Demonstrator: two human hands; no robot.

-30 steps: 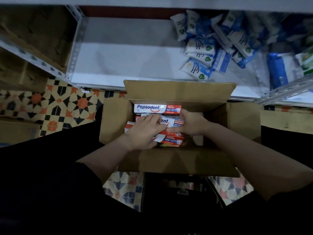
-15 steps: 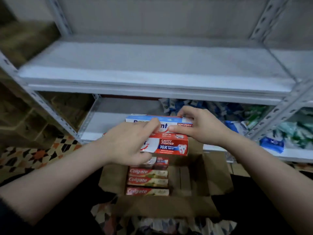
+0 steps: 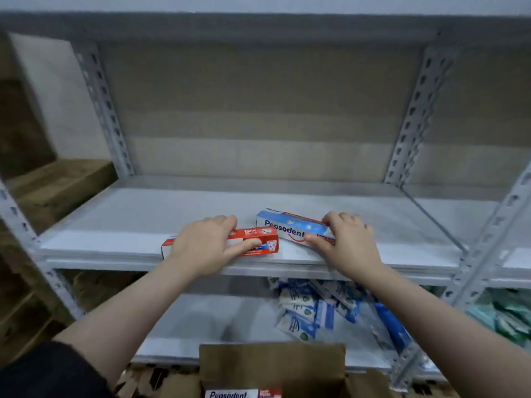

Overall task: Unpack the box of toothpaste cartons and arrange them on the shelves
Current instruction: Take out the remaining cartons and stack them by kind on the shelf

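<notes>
A red Pepsodent carton (image 3: 258, 239) lies flat near the front edge of the middle shelf (image 3: 115, 225), with my left hand (image 3: 204, 245) gripping it from above. To its right a blue and white Pepsodent carton (image 3: 290, 226) lies at a slant on the same shelf, and my right hand (image 3: 347, 242) holds its right end. The open cardboard box (image 3: 273, 366) stands below at the bottom edge, with another Pepsodent carton (image 3: 241, 394) showing inside.
Grey perforated metal uprights (image 3: 413, 110) frame the shelf bay. The lower shelf (image 3: 230, 320) carries a heap of blue and white packets (image 3: 310, 314), with green packets (image 3: 505, 314) further right. Wooden boards (image 3: 57, 185) lie at the left. A further shelf bay adjoins on the right.
My hands lifted two cartons out of the box, raised them past the lower shelf, and set them down on the middle shelf. The view tilted up from the box to the shelves.
</notes>
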